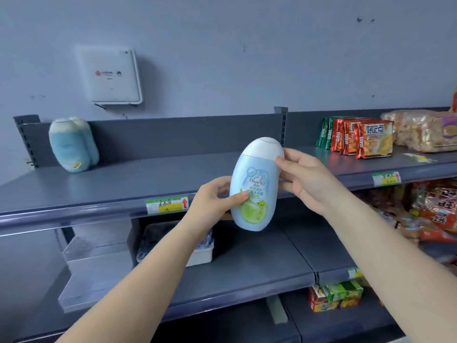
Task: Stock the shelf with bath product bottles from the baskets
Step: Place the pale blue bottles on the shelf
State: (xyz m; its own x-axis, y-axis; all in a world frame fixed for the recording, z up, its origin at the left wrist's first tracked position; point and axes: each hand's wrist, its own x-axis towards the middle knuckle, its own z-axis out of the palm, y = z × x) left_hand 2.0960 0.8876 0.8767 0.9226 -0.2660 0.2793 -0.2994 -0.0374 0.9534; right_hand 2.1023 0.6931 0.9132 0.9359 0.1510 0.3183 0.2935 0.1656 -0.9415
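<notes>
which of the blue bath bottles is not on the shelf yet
The blue bottle held in both hands, left hand and right hand; the other bottles stand at the top shelf's far left.

Both hands, left hand (212,201) and right hand (306,179), grip a blue bottle (254,184).

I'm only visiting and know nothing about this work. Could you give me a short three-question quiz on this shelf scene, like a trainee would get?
1. True or false: both hands hold the blue bottle.
2. Where do the bottles already placed stand on the top shelf? A) far left B) middle C) beside the snack packs
3. What colour is the held bottle's cap?

Key:
1. True: the left hand grips its lower part and the right hand its upper part.
2. A
3. White.
</notes>
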